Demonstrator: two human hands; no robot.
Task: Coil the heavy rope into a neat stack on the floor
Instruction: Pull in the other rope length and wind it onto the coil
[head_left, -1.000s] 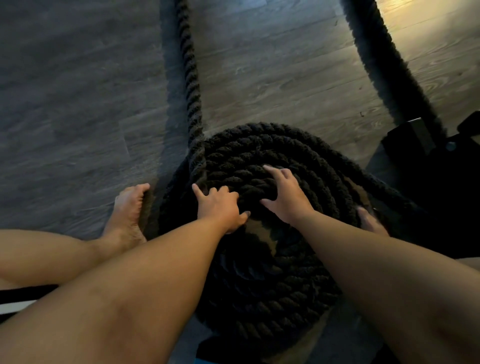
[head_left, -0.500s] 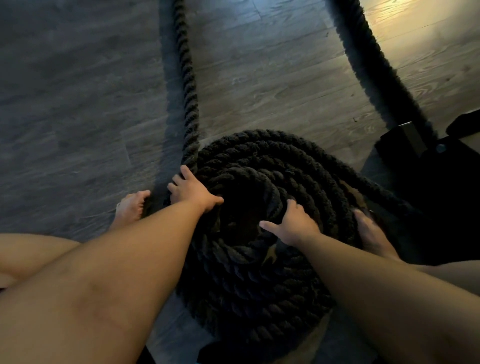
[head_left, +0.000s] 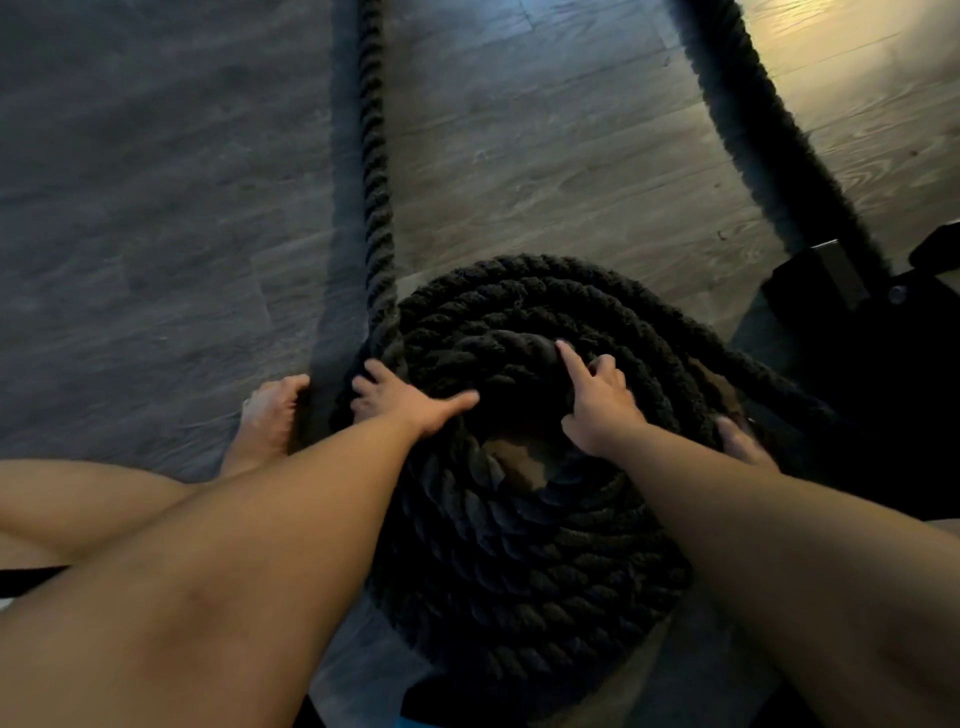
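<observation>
From my head camera I look down at the heavy rope (head_left: 519, 519), which lies as a round coil of several turns on the grey wooden floor (head_left: 130, 208), in the near middle of the view. One free length of it leaves the left side of the coil and runs straight away to the far edge. A second thick dark length (head_left: 769, 145) goes across the far right, toward a black object (head_left: 857, 322) at the right side; what this object is I cannot tell.

My left hand (head_left: 410, 402) rests on the left part of the coil, just where the free length joins it, with the fingers curled over the turns and the thumb stretched out toward the middle. My right hand (head_left: 597, 400) presses on the inner turns near the centre, the index finger pointing far, the other fingers bent. Neither hand closes fully around the rope.

My bare left foot (head_left: 267, 415) stands on the floor just beside the coil. My right foot (head_left: 740, 441) is at the right side, touching the outer turns.
</observation>
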